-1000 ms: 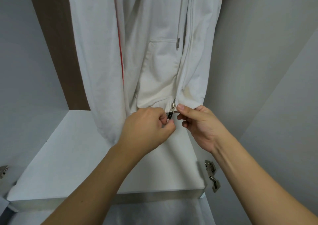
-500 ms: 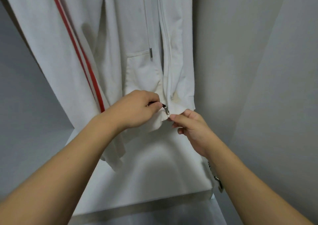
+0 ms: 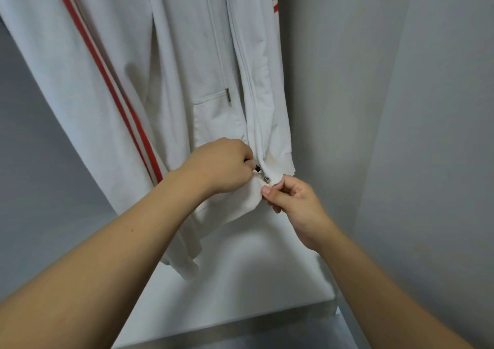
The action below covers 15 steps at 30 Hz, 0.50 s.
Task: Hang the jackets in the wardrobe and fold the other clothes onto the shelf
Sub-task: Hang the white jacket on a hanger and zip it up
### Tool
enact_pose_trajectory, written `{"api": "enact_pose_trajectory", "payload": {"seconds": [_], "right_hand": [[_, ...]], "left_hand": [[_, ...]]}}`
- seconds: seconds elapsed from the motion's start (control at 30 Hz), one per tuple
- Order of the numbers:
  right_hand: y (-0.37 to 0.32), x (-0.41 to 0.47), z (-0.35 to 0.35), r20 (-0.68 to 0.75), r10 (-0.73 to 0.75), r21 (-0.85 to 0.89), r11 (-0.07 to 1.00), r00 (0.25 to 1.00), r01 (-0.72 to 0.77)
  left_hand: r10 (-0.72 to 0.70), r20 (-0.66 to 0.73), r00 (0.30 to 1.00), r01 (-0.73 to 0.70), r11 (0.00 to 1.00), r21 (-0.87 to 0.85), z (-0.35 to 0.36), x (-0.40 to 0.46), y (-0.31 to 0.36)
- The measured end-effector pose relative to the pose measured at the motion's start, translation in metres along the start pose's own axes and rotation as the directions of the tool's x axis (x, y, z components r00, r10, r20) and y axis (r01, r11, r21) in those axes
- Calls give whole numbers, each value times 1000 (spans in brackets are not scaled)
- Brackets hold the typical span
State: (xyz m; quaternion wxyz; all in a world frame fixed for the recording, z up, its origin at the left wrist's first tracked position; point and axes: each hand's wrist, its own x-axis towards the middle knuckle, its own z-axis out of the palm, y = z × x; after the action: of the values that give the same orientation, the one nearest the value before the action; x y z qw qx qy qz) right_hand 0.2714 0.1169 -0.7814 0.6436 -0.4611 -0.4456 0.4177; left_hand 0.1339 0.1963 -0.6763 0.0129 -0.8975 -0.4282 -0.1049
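A white zip jacket [image 3: 171, 86] with red stripes down its sleeve hangs inside the wardrobe, its hanger out of view above. My left hand [image 3: 222, 165] pinches the dark pull of the metal zip slider [image 3: 263, 175] at the jacket's bottom hem. My right hand [image 3: 291, 201] sits just below and right of the slider and pinches the hem's lower corner between thumb and fingers. The zip is joined above the slider. A drawstring with a metal tip [image 3: 228, 96] dangles over the front pocket.
A white shelf [image 3: 240, 282] lies below the jacket, its front edge near the bottom of the view. The wardrobe's grey side wall [image 3: 334, 108] stands close on the right of the jacket, and the door panel [image 3: 441, 161] is further right.
The view has swung left and closer to the jacket. Both hands stay at the zip's bottom end; the left hand's pull now points left and the right hand grips lower on the hem.
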Motion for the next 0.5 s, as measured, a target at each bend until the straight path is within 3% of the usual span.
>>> {"api": "enact_pose_trajectory", "payload": {"seconds": [0.2, 0.37, 0.5], "right_hand": [[7, -3, -4, 35, 13, 70, 997, 999, -15], [4, 4, -8, -12, 50, 167, 985, 999, -47], [14, 10, -6, -113, 33, 104, 994, 993, -21]], "left_hand": [[-74, -52, 996, 78, 994, 75, 4, 11, -5], [70, -33, 997, -68, 997, 39, -3, 9, -3], [99, -10, 995, -98, 993, 66, -5, 10, 7]]}}
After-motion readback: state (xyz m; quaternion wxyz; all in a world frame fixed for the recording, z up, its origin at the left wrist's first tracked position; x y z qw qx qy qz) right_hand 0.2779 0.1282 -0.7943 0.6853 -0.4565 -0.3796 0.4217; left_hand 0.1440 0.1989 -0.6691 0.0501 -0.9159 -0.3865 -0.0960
